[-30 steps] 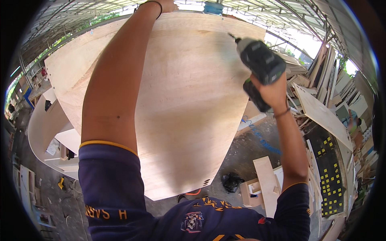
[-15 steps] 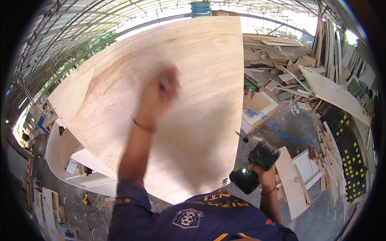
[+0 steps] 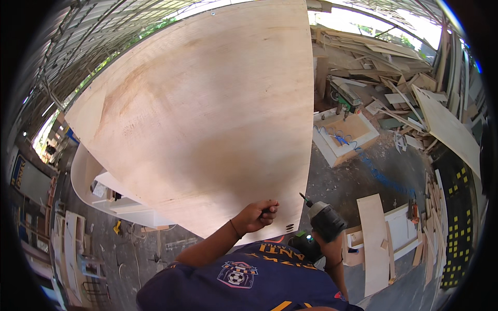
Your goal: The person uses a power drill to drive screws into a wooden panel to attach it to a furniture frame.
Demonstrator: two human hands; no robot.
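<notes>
A large pale plywood panel (image 3: pixel 207 103) fills the middle of the view. Above its near edge, my left hand (image 3: pixel 259 215) is closed with the fingertips pinched together; whatever they hold is too small to make out. My right hand (image 3: pixel 331 250) grips a dark cordless drill (image 3: pixel 328 222) just off the panel's right edge. The drill's bit points up and left toward the panel, apart from it, and a small light glows low on the tool. Several dark oval marks (image 3: pixel 290 227) show at the panel's near right corner.
A curved white wooden frame (image 3: pixel 85 181) stands under the panel's left side. On the right are an open wooden box (image 3: pixel 358 137) with a blue coiled hose (image 3: pixel 384 179), a long board (image 3: pixel 372 243) and piled wood scraps (image 3: pixel 373 57). A yellow tool (image 3: pixel 118 227) lies on the floor at left.
My left hand has come down from over the panel's middle to its near edge, beside the drill. My right hand, still on the drill, has dropped slightly. The view has tilted down.
</notes>
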